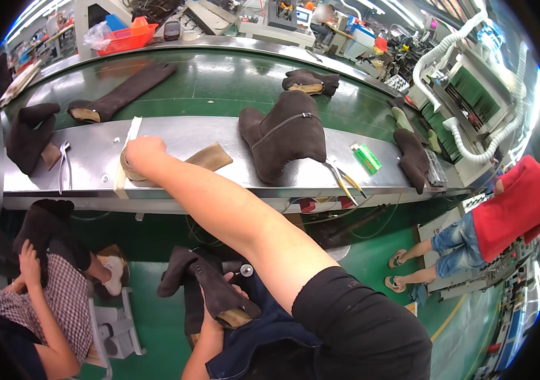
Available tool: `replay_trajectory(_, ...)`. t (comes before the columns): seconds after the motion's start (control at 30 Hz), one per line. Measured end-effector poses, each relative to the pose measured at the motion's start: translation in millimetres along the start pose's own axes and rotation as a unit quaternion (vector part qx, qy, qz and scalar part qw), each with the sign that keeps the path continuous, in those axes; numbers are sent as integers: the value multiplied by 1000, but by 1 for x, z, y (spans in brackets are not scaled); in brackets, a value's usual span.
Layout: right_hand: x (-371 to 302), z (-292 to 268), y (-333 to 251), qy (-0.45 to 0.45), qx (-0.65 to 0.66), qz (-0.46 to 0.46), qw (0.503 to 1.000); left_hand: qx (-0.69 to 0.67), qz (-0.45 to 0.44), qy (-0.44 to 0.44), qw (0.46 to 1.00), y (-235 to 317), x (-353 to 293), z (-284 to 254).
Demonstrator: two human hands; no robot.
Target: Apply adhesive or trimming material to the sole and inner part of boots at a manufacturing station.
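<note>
My left hand (212,311) is closed around a dark brown boot (229,288) in my lap; its tan sole edge faces toward me. My right arm reaches across to the metal ledge, where my right hand (146,157) is closed over a tan roll (128,170) beside a cream strip (132,132). What its fingers grip is hidden beneath the hand. A tan flat piece (212,158) lies by my right forearm. Farther right, a dark ankle boot (286,136) with a thin strap stands on the ledge, with yellow-handled pliers (345,180) next to it.
Other pliers (64,168) lie left. A green-white box (366,158) and another boot (412,158) are right. Behind runs a green conveyor (219,76) carrying a tall boot (127,94). A seated person (45,297) holds a boot at left; a red-shirted person (514,206) stands right.
</note>
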State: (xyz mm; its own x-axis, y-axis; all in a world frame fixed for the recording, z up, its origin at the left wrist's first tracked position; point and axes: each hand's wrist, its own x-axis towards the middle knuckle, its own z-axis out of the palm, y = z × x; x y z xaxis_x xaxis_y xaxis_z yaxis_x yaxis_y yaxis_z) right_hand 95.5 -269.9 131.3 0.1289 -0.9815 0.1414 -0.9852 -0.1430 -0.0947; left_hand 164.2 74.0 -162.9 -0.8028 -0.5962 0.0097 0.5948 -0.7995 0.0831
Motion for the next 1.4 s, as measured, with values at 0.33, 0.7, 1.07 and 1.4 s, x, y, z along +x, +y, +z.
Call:
replay_trajectory(0.33,-14,-4,7,67,95,6,993,35,-2,22,999,3,-4,22)
replay_trajectory(0.7,-139,-46,36,80,498,-27,863,122,24,105,987,4,-14,52)
replay_trajectory(1.07,-381,-22,65,-37,627,88,773,292,24,181,939,-11,2,95)
replay_trajectory(1.4,-422,-13,73,-57,656,144,739,310,-3,189,932,-36,0,95)
